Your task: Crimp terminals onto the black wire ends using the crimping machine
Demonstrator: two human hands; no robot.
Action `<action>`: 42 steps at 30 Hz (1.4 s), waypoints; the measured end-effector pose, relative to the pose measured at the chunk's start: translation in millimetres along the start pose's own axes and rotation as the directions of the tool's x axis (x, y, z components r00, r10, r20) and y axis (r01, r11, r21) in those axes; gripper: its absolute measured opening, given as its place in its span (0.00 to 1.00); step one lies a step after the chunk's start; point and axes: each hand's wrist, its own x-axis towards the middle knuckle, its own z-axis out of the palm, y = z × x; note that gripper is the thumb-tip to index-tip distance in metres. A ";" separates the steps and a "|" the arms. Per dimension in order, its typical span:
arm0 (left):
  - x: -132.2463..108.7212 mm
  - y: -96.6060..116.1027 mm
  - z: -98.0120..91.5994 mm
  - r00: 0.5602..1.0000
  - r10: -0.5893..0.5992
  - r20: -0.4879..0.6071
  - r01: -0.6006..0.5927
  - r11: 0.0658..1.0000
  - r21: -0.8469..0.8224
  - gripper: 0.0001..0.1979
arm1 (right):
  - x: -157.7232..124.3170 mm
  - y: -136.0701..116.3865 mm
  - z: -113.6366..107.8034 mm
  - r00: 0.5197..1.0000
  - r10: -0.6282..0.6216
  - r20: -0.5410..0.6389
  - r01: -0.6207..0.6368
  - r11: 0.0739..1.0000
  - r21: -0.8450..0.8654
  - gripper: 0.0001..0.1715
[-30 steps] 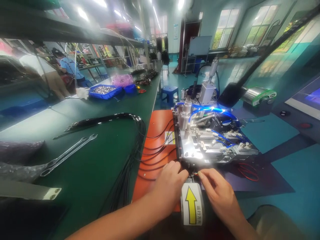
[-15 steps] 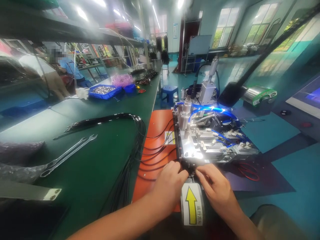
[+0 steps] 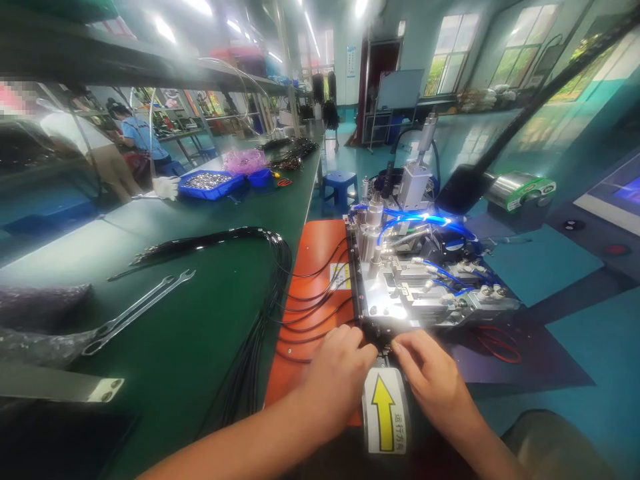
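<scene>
The green workbench stretches toward nine o'clock of the nearly touching left hand and right hand. The pneumatic machine stands at one, an orange plate crossed by black cables at eleven. Both hands' fingers are drawn narrow at the machine's near edge; what they hold, I cannot tell. An arrow label sits at six.

green flat bench: room between two long steel wrenches and thick black cable bundle
orange flat panel: crossed by thin black cables (several)
silver blocky metal machine: bars the way straight ahead
</scene>
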 end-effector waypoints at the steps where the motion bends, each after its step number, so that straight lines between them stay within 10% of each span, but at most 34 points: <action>1: -0.2 0.3 0.0 1.000 0.000 0.001 0.000 1.000 0.008 0.06 | 0.2 0.1 0.3 1.000 0.020 0.007 -0.020 1.000 0.009 0.14; 11: -1.1 3.5 -7.5 1.000 0.003 0.022 -0.004 0.999 0.037 0.06 | 1.1 -1.6 -5.6 0.949 0.290 0.127 -0.307 0.940 0.147 0.22; 42: -0.2 2.9 -3.7 0.998 0.018 0.053 -0.026 0.986 0.163 0.08 | -3.1 6.1 22.7 0.976 0.216 0.001 -0.215 0.972 0.091 0.19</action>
